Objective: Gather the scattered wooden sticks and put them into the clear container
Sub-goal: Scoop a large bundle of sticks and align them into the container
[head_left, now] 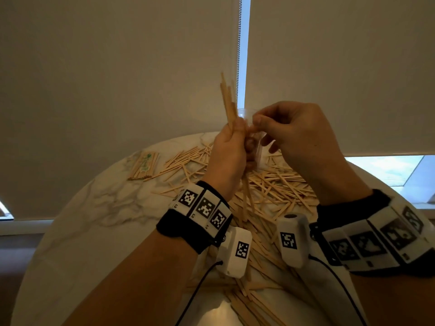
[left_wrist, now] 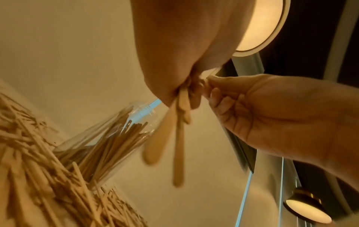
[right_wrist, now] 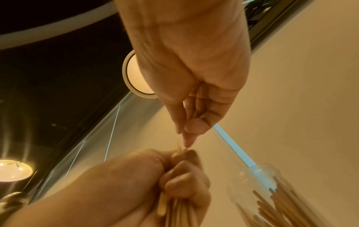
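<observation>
My left hand point(head_left: 228, 151) grips a bundle of wooden sticks point(head_left: 227, 102) upright above the table; their lower ends hang below the fist point(left_wrist: 179, 138). My right hand point(head_left: 292, 132) meets it from the right, thumb and fingertips pinched together at the bundle beside my left thumb. The clear container point(head_left: 258, 152) stands just behind both hands, mostly hidden in the head view; the wrist views show several sticks standing inside it point(left_wrist: 108, 138) point(right_wrist: 276, 199). Many loose sticks point(head_left: 273, 184) lie scattered on the table under my hands.
The round marble table point(head_left: 94, 220) has a wrapped pack of sticks point(head_left: 144, 164) at its far left. Roller blinds with a bead chain point(head_left: 239, 55) hang close behind the table. Sticks also spread toward the near edge point(head_left: 247, 300).
</observation>
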{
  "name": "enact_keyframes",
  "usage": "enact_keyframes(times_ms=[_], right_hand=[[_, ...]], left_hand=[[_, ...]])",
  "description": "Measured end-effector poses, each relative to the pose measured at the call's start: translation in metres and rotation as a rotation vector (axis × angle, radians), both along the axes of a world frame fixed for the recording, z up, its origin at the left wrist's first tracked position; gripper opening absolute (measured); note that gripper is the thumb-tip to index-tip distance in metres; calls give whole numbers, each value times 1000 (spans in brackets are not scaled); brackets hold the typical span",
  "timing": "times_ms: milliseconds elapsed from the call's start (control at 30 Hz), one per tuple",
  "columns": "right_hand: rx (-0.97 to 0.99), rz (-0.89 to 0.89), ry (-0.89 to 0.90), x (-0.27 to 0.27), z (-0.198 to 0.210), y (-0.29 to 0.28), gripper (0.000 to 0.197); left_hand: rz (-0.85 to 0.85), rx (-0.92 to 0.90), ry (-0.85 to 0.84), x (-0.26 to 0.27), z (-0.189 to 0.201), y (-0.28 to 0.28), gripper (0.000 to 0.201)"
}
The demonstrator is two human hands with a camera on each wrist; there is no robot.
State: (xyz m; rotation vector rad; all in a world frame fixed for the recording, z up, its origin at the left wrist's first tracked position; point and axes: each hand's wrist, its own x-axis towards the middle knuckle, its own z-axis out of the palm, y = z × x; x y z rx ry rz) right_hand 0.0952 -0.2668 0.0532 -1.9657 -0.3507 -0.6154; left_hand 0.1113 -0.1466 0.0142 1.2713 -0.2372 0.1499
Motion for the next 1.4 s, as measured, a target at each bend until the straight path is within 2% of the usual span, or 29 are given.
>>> enact_keyframes(times_ms=[67, 133, 200, 233, 333, 400, 467, 533, 600, 667, 733, 767, 800, 867, 900, 967, 1033, 1167, 1267, 1333, 1400], right_hand=[[-115, 40, 142, -4, 4, -2, 35], [-374, 192, 423, -10, 4, 1, 45], [-522, 364, 634, -14, -2, 8, 36], [-481, 420, 664, -13, -6, 12, 26], [-288, 429, 616, -6, -15, 18, 13], [-343, 392, 543, -5, -14, 19, 19], [-477, 313, 480, -7, -9, 12, 36], [-433, 237, 412, -9, 2, 1, 38], [-181, 154, 292, -13, 15, -12, 37], [33, 71, 163, -17, 27, -23, 62], [86, 15, 63, -19, 34, -31, 84], [68, -12, 25, -20, 35, -33, 82], [33, -34, -6, -20, 34, -32, 72], [-90, -46, -33, -17, 30, -27, 35], [-174, -29, -1, -15, 27, -23, 24], [-306, -2, 108, -12, 20, -18, 30], [-329, -17, 168, -12, 18, -17, 42], [-341, -191, 75, -12, 19, -22, 45], [-470, -52, 285, -9, 8, -11, 51], [-523, -10, 356, -5, 1, -6, 47], [-552, -69, 309, -2, 0, -6, 40]], left_hand=[[58, -97, 6, 2, 5, 9, 41], [101, -171, -20, 5, 10, 15, 39], [90, -216, -62, 7, 12, 16, 31], [67, -230, -73, 7, 12, 14, 28], [-8, -224, -77, 7, 12, 16, 30], [-58, -221, -79, 8, 16, 23, 34], [-86, -152, -84, 8, 20, 30, 39], [-126, -27, -82, 6, 21, 33, 43], [-186, 125, -72, 4, 17, 32, 44], [-216, 346, -101, 0, 12, 28, 41], [-215, 612, -154, -4, 7, 22, 37], [-207, 734, -196, -5, 6, 19, 39], [-197, 820, -247, -6, 5, 15, 44], [-173, 893, -318, -7, 5, 9, 46], [-166, 909, -331, -7, 6, 9, 42], [-142, 972, -342, -4, 5, 11, 35], [-103, 1050, -348, 0, 2, 16, 40], [-63, 1144, -359, 3, 0, 18, 37], [-38, 1207, -378, 3, 2, 15, 32], [-24, 1215, -381, 3, 3, 17, 46], [-19, 1190, -355, 5, 2, 18, 75]])
